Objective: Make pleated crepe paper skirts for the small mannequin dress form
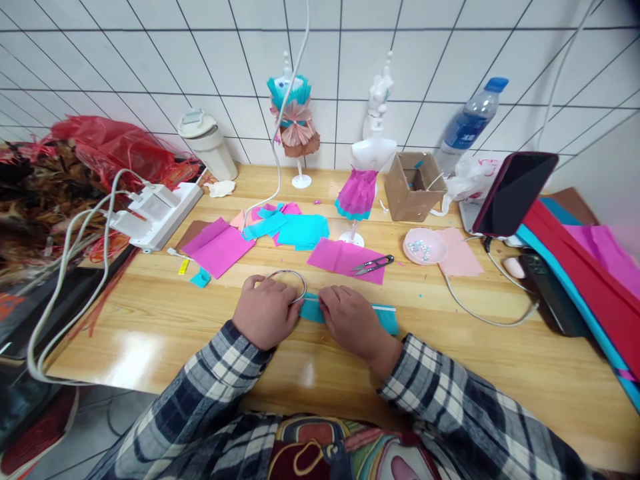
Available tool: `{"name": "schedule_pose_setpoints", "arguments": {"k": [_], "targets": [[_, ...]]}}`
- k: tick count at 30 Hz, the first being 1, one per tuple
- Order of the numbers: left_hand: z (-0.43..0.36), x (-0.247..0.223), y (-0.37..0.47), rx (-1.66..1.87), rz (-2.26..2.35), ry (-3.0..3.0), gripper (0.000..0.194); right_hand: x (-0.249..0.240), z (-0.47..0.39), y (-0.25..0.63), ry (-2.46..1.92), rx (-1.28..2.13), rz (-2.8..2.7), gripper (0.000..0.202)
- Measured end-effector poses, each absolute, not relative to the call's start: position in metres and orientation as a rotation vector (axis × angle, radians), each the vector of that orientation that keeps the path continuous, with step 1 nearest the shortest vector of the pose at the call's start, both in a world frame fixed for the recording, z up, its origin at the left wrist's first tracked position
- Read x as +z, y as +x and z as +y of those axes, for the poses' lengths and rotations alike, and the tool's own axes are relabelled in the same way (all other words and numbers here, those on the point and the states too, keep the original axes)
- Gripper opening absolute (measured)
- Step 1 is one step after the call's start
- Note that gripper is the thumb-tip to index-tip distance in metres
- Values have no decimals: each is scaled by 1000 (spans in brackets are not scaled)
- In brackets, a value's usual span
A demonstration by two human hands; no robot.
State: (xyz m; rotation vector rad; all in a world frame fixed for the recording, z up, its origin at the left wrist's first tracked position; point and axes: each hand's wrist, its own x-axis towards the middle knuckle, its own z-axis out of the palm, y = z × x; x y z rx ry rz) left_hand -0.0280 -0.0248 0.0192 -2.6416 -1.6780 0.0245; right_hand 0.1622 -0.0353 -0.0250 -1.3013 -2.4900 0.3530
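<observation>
A blue strip [387,321] lies flat near the table's front, with a thin white strip along its upper edge. My left hand [266,312] is closed at the strip's left end, its fingers also around a thin silvery ring or coil [295,272]. My right hand [353,321] presses closed fingertips onto the strip's middle. Just beyond, black thread snips [373,265] rest on a magenta piece [345,259]. A small white dress form [374,152] stands behind, wearing a magenta skirt [357,190] with a blue hem.
Behind stand a decorated dress form [295,120], cup [213,150], cardboard box [414,193], bottle [470,120] and phone [515,193]. A pink bowl [425,247] holds small beads. Blue pieces [305,230] and a magenta sheet [219,247] lie centre-left, a power strip [160,217] at left.
</observation>
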Motion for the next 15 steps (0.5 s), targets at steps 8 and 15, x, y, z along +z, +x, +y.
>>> {"name": "schedule_pose_setpoints", "arguments": {"k": [8,15], "targets": [[-19,25,-30,-13,-1723,-2614,30,-25,-34,165,-1253,379,-2511,13],[-21,21,-22,-56,-1700,-2558,33,-24,-33,165,-1230,380,-2552,20]]}}
